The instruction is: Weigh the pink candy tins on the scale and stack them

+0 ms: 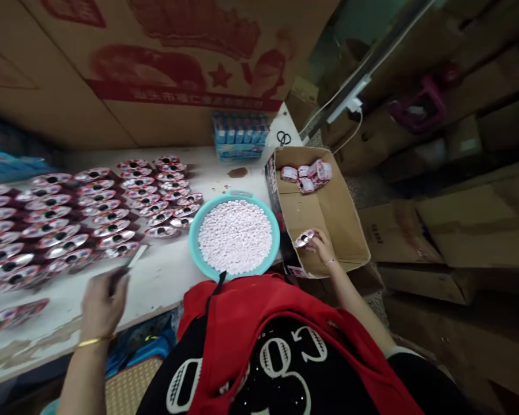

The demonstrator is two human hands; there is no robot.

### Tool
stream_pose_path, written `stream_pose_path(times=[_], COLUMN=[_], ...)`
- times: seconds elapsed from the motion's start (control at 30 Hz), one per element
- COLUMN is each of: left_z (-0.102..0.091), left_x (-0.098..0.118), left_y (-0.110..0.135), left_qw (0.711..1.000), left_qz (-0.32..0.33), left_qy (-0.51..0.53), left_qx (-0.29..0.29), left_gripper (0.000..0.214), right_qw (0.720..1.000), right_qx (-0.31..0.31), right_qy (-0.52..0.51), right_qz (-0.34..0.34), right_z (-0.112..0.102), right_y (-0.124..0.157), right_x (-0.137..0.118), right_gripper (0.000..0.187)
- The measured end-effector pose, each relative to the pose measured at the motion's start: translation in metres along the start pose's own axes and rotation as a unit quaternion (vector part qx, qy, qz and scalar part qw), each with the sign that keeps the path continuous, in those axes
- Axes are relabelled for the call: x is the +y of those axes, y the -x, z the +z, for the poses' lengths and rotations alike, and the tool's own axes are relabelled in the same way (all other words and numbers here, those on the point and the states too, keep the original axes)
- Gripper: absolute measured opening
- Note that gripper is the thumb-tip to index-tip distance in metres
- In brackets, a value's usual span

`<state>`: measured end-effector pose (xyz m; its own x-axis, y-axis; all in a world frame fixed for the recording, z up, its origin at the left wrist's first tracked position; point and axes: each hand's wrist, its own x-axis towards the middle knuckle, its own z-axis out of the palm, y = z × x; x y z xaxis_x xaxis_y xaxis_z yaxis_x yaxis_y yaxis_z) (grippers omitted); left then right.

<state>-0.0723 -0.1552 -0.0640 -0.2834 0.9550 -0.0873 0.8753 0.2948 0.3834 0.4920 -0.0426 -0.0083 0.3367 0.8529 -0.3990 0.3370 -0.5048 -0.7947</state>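
My right hand (pixel 322 246) is inside the open cardboard box (pixel 303 216), its fingers closed on a small red-and-silver packet (pixel 305 238). Beyond it, several pink-and-white packets (pixel 308 174) lie piled at the far end of the box. My left hand (pixel 104 300), smeared by motion, is over the table in front of the packet rows. Its fingers are curled round a thin strip-like object (pixel 137 257) with a pale end. Several upright red packets (pixel 60 235) with dark openings on top stand in rows. A turquoise basin (pixel 196 253) of small white pellets (pixel 236 236) stands between my hands.
Behind the basin are blue wrapped boxes (pixel 241 136) and black scissors (pixel 284 138). A large printed carton (pixel 168 75) walls off the back of the table (pixel 166 276). Stacked cartons (pixel 480 219) fill the right side. A power strip (pixel 350 99) hangs on a pole.
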Motion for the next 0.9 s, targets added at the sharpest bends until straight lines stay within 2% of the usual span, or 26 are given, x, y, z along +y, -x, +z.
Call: stream_pose_path(times=[0.03, 0.1, 0.13, 0.2, 0.27, 0.37, 0.5, 0.57, 0.63, 0.7, 0.77, 0.9], left_z=[0.007, 0.016, 0.02, 0.027, 0.038, 0.061, 0.105, 0.123, 0.134, 0.135, 0.126, 0.085], left_x=[0.033, 0.096, 0.123, 0.162, 0.184, 0.203, 0.237, 0.255, 0.268, 0.272, 0.266, 0.245], left_y=[-0.007, -0.022, -0.03, -0.045, -0.055, -0.06, -0.055, -0.053, -0.053, -0.056, -0.062, -0.077], left_qw=[0.998, 0.978, 0.966, 0.948, 0.935, 0.926, 0.918, 0.914, 0.912, 0.91, 0.907, 0.9], left_qz=[0.047, 0.127, 0.159, 0.186, 0.193, 0.205, 0.234, 0.253, 0.27, 0.282, 0.293, 0.315], left_qy=[0.045, 0.088, 0.075, -0.017, -0.078, -0.091, -0.064, -0.038, -0.011, 0.014, 0.035, 0.067], left_qx=[-0.026, -0.14, -0.192, -0.256, -0.286, -0.303, -0.314, -0.314, -0.309, -0.305, -0.302, -0.292], left_gripper=[0.033, 0.031, 0.031, 0.023, 0.017, 0.016, 0.017, 0.019, 0.022, 0.024, 0.025, 0.028], right_qw=[0.999, 0.989, 0.976, 0.94, 0.913, 0.89, 0.859, 0.851, 0.854, 0.864, 0.873, 0.88], right_qx=[-0.005, -0.04, -0.068, -0.124, -0.161, -0.194, -0.222, -0.224, -0.222, -0.216, -0.208, -0.188], right_qy=[-0.037, -0.142, -0.204, -0.317, -0.374, -0.41, -0.446, -0.452, -0.44, -0.417, -0.4, -0.395], right_qz=[-0.006, -0.019, -0.021, -0.012, 0.011, 0.053, 0.12, 0.148, 0.167, 0.178, 0.185, 0.186], right_z=[-0.005, -0.008, -0.006, 0.003, 0.015, 0.034, 0.056, 0.064, 0.07, 0.073, 0.076, 0.084], right_y=[0.004, 0.014, 0.02, 0.034, 0.048, 0.068, 0.087, 0.09, 0.089, 0.086, 0.082, 0.072], right_x=[-0.008, -0.026, -0.035, -0.051, -0.062, -0.068, -0.062, -0.056, -0.05, -0.045, -0.04, -0.038], right_gripper=[0.053, 0.05, 0.046, 0.037, 0.031, 0.033, 0.035, 0.034, 0.034, 0.034, 0.034, 0.032])
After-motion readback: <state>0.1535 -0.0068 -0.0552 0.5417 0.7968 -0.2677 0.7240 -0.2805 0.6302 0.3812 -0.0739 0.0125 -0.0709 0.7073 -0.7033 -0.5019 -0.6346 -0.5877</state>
